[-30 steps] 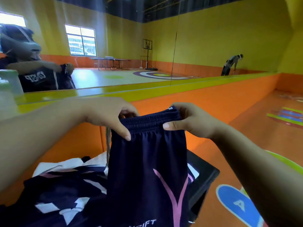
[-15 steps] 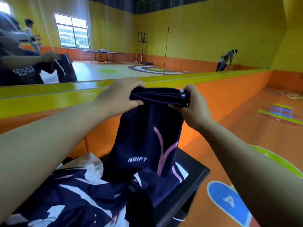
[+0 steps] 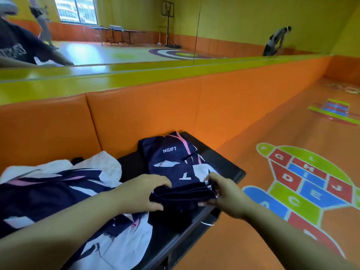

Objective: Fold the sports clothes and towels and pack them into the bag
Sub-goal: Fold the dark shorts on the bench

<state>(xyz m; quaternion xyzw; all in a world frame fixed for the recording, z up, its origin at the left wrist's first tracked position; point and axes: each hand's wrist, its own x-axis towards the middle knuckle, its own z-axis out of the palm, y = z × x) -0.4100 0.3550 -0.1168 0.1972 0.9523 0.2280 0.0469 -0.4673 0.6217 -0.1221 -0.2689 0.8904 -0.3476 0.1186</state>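
An orange padded wall (image 3: 146,114), smooth and seamed into wide panels, runs along the back under a glossy yellow-green ledge and a long mirror (image 3: 136,36). The orange floor (image 3: 282,117) on the right carries bright lettered hopscotch squares. Against the wall stands a low black bench (image 3: 226,164) with a flat matte top and rounded corner. Across its left half sprawls a loose, slick jersey (image 3: 48,190), dark navy with white angular patches and thin pink stripes, and a crumpled white cloth (image 3: 105,162) of rougher weave lies behind it. The dark navy shorts (image 3: 171,162) lie on the right part of the bench, their legs spread flat toward the wall with pink lines and white "NGIFT" lettering, their near end bunched into a thick folded roll. The left hand (image 3: 140,191) grips the left end of that roll, fingers curled over the top and thumb stretched beneath. The right hand (image 3: 224,193) holds the right end, fingers bent narrowly around the layered edge, where a small white label shows, with the thumb under it.
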